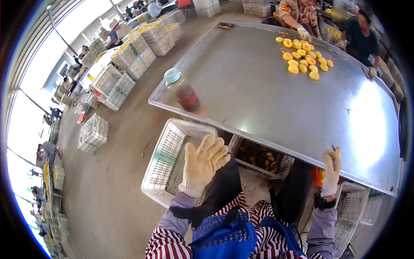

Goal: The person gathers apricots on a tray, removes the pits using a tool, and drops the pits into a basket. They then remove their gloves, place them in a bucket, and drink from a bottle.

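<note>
My left hand (202, 164), in a cream knit glove, is raised palm up with its fingers stretched out and nothing in it. It is above a white plastic crate (151, 172) and short of the metal table's near edge. My right hand (331, 170), gloved too, stands upright beside the table's near right edge, fingers extended; a small brownish bit shows by its fingertips, too small to name. Halved yellow peaches (306, 58) lie in a loose group at the far side of the metal table (258, 95). A jar with a turquoise lid (186, 95) holds reddish-brown liquid at the left corner.
Beneath the table edge sits a crate of dark scraps and yellow pieces (258, 157). Another white crate (351, 211) stands at lower right. Two co-workers are across the table, one gloved hand (304, 33) near the peaches. Stacked crates (133, 54) line the left.
</note>
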`<state>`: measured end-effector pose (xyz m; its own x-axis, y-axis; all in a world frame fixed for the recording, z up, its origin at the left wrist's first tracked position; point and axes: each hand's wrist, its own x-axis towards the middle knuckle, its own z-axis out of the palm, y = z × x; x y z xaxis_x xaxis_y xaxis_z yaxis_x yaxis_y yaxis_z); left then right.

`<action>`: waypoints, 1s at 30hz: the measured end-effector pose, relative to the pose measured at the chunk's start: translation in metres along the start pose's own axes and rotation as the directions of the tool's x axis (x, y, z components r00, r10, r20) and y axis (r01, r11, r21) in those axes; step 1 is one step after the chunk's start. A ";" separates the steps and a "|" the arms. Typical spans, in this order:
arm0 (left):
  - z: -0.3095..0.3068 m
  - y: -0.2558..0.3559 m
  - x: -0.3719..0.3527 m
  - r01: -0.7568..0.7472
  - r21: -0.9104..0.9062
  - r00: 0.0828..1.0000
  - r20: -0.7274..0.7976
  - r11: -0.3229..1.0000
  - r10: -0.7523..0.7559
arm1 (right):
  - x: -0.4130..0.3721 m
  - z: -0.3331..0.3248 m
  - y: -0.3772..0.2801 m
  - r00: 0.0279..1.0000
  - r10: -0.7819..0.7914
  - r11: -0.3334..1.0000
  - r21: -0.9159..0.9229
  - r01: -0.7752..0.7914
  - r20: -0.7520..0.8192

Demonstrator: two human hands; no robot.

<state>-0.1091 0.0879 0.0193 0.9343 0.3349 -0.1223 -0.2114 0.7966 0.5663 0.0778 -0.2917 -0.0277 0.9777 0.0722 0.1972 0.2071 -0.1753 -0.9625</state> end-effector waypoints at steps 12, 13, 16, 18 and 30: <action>0.108 -0.111 0.018 0.478 -0.231 0.860 0.316 0.847 -0.399 | -0.040 0.117 -0.082 0.878 0.242 0.666 0.588 -0.460 0.413; 0.112 -0.111 0.015 0.497 -0.248 0.851 0.327 0.832 -0.411 | -0.038 0.112 -0.086 0.913 0.234 0.714 0.578 -0.395 0.334; 0.123 -0.106 0.008 0.555 -0.289 0.819 0.355 0.780 -0.451 | -0.031 0.102 -0.090 0.951 0.247 0.724 0.617 -0.310 0.188; 0.118 -0.105 0.004 0.634 -0.400 0.773 0.361 0.662 -0.522 | -0.024 0.094 -0.090 0.973 0.202 0.787 0.573 -0.229 0.112; 0.019 -0.090 -0.008 0.415 0.488 0.864 0.053 0.768 -0.501 | 0.005 0.042 -0.103 0.942 0.304 0.235 0.947 -0.220 0.144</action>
<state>-0.0924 0.0042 -0.0149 0.9283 -0.1366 -0.3459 0.3657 0.5047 0.7820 0.0602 -0.2325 0.0648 0.9787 0.1556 -0.1338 -0.1997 0.8725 -0.4459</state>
